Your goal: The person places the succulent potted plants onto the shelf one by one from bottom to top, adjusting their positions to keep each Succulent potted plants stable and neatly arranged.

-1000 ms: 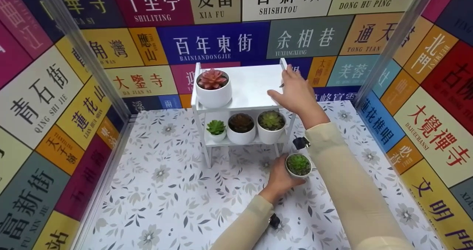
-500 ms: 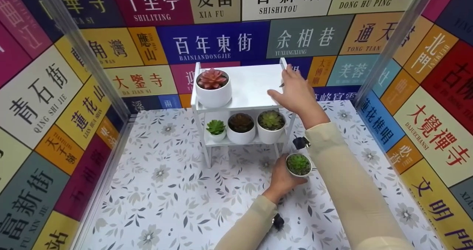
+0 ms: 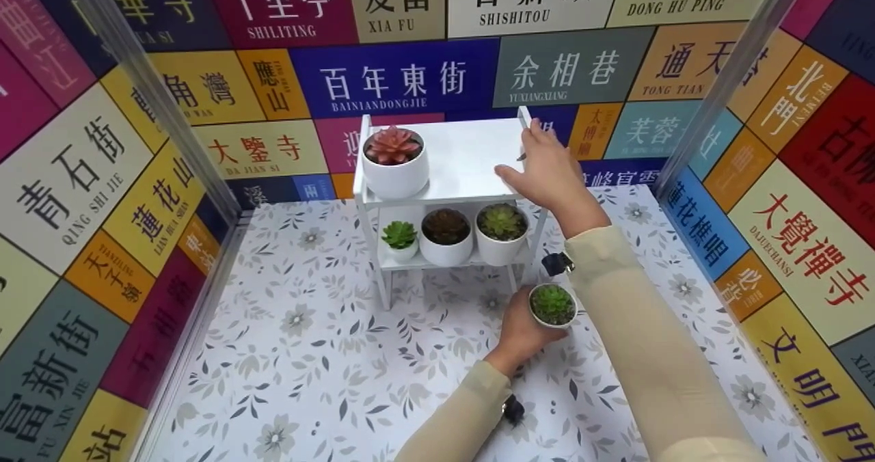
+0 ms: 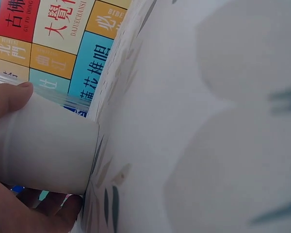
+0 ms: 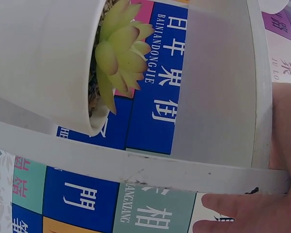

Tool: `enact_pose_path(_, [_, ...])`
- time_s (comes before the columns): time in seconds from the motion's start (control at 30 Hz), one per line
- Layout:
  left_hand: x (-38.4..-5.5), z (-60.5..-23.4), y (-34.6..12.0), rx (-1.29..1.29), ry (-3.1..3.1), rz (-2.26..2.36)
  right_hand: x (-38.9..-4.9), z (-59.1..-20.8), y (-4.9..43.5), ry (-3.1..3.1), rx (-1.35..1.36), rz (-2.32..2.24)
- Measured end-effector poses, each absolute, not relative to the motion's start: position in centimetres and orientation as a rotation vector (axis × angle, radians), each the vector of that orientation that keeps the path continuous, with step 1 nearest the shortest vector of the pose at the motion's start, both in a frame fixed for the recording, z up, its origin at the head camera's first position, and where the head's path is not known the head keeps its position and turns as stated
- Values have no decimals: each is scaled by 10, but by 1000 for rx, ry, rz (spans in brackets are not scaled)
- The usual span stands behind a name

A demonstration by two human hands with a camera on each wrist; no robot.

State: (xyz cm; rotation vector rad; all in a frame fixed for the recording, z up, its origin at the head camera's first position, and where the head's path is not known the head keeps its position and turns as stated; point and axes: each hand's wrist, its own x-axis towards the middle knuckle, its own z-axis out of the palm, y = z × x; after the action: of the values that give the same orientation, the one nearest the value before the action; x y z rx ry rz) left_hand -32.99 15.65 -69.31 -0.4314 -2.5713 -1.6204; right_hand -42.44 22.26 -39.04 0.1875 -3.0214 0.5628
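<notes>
My left hand (image 3: pixel 521 332) grips a small white pot with a green succulent (image 3: pixel 552 303), in front of the shelf's right leg. In the left wrist view, thumb and fingers go round the white pot (image 4: pixel 46 150), its base right at the patterned surface. My right hand (image 3: pixel 552 178) holds the right end of a white two-tier plant shelf (image 3: pixel 472 154), thumb on the top board and fingers over the side rail. The right wrist view shows fingers (image 5: pixel 223 208) beyond the shelf's white post (image 5: pixel 150 167), with a potted succulent (image 5: pixel 121 53) close by on the lower tier.
On the top tier's left stands a red succulent (image 3: pixel 394 158) in a white pot. The lower tier bears a small green succulent (image 3: pixel 399 238), a dark brown one (image 3: pixel 446 233) and a pale green one (image 3: pixel 502 229). Panels with Chinese lettering (image 3: pixel 403 79) surround the floral-patterned surface (image 3: pixel 294 380).
My left hand and forearm shift very slightly to the right, still round the pot. My right hand stays on the shelf's end, and the other pots have not moved.
</notes>
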Motion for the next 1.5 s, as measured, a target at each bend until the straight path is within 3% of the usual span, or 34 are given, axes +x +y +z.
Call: enact_pose_path(1.5, [-276, -655, 113, -608, -2480, -1688, -426, -392, 224, -3036, 178, 534])
